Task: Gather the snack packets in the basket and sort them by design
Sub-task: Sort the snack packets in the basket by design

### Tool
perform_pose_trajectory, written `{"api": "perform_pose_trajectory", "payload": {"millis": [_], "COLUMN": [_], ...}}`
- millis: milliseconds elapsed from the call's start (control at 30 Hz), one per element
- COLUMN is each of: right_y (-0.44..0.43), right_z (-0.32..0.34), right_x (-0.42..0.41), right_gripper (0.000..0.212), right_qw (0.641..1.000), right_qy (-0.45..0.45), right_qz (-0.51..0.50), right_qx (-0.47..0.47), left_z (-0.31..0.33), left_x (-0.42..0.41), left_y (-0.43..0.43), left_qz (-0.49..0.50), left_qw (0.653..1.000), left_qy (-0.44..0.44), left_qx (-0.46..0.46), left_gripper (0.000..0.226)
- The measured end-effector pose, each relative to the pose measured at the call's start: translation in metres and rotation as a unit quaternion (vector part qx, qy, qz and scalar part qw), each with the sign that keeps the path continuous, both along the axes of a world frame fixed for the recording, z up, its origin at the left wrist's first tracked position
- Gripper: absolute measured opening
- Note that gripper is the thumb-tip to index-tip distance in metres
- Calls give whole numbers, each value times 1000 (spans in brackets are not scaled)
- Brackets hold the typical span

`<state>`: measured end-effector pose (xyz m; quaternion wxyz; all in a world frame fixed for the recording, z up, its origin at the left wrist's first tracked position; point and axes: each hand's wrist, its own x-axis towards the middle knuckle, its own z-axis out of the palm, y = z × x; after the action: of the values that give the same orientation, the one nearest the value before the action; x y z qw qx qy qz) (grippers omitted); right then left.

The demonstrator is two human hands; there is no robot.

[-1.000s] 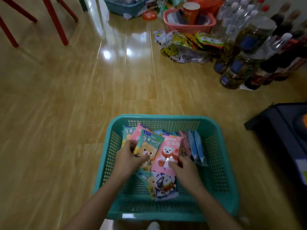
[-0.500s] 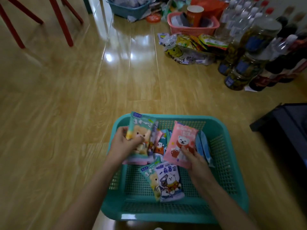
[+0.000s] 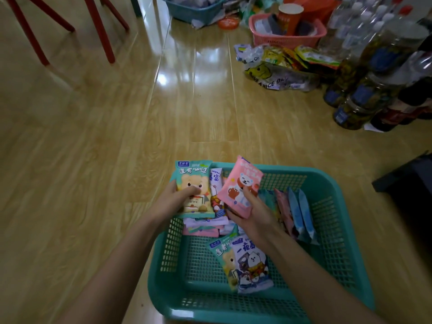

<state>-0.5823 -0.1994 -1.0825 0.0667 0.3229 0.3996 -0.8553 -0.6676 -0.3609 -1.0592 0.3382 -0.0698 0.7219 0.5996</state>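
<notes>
Your left hand (image 3: 171,202) grips teal bear-print foil packet (image 3: 192,177); right hand (image 3: 255,215) fingers curled round pink bear-print packet (image 3: 240,181), above teal plastic mesh basket (image 3: 336,230).

Only the person's two arms and hands are being shown. The left forearm (image 3: 112,265), being seen coming in from about 7 o'clock, and the right forearm (image 3: 315,272), from about 5 o'clock, are being shown bare all the way down to the lower edge. The left hand (image 3: 171,202) and the right hand (image 3: 254,213) are likewise being shown bare. Finer details, such as the fingernails, are being blurred beyond telling.
</notes>
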Motion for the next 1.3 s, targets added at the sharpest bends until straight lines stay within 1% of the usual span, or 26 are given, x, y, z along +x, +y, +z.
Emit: {"api": "perform_pose_trajectory", "payload": {"millis": [33, 100, 133, 167, 200, 267, 300, 333, 367, 467, 533, 633, 700, 767, 900, 1033, 1133, 1167, 1233, 1300], "right_y": [-4, -13, -17, -20, -21, -19, -17, -15, -14, -18, -26, -38, -45, -50, -46, -18, 7, 17, 33, 43], "right_z": [1, -1, -2, -1, -1, -3, -2, -1, 0, 2, 4, 5, 7, 11, 20, 23, 24, 23, 21, 18], "right_x": [-5, -14, -17, -20, -23, -24, -24, -22, -20, -10, -3, 1, -3, -11, -22, -2, 29, 42, 70, 95], "right_gripper": [26, 32, 32, 33, 34, 34, 33, 33, 31, 26, 25, 25, 23, 24, 33, 30, 17, 17, 22, 32], "right_qw": [1000, 999, 998, 998, 998, 999, 999, 999, 999, 1000, 1000, 998, 998, 999, 999, 998, 993, 989, 972, 951], "right_qy": [2, -1, -6, -6, -3, 3, 4, 7, 8, 8, 11, 16, 11, 3, 24, 25, 17, 13, -2, -30], "right_qz": [9, 40, 50, 51, 46, 29, 22, 22, 19, 2, -17, -39, -43, -42, -29, -19, -17, 0, 86, 168], "right_qx": [-4, 18, 32, 40, 44, 41, 42, 44, 40, 13, -16, -44, -40, -18, 3, 60, 115, 145, 219, 259], "left_z": [1, 1, -1, -2, -4, -7, -8, -7, -6, -7, -8, -12, -12, -13, -13, -17, -15, -13, -6, 4], "left_x": [1, 1, 0, 0, 1, 3, 6, 10, 14, 23, 24, 22, 20, 16, 8, 12, 18, 19, 26, 41], "left_y": [-1, -3, -3, -3, -3, 0, 3, 6, 9, 12, 11, 8, 7, 4, 3, 2, 3, 4, 5, 7], "left_qz": [-5, -9, -9, -11, -17, -39, -53, -66, -74, -63, -46, -38, -52, -77, -104, -91, -83, -72, -30, 15], "left_qw": [1000, 1000, 999, 995, 985, 945, 925, 911, 906, 917, 926, 947, 953, 951, 945, 935, 925, 920, 900, 873], "left_qy": [-2, 13, 39, 84, 145, 271, 314, 334, 337, 308, 307, 288, 276, 278, 283, 309, 327, 336, 382, 448], "left_qx": [-2, -12, -28, -55, -94, -178, -209, -233, -246, -245, -216, -137, -108, -111, -124, -148, -175, -187, -208, -193], "left_gripper": [22, 31, 37, 42, 48, 59, 63, 64, 63, 72, 77, 69, 65, 65, 66, 66, 65, 63, 53, 35]}}
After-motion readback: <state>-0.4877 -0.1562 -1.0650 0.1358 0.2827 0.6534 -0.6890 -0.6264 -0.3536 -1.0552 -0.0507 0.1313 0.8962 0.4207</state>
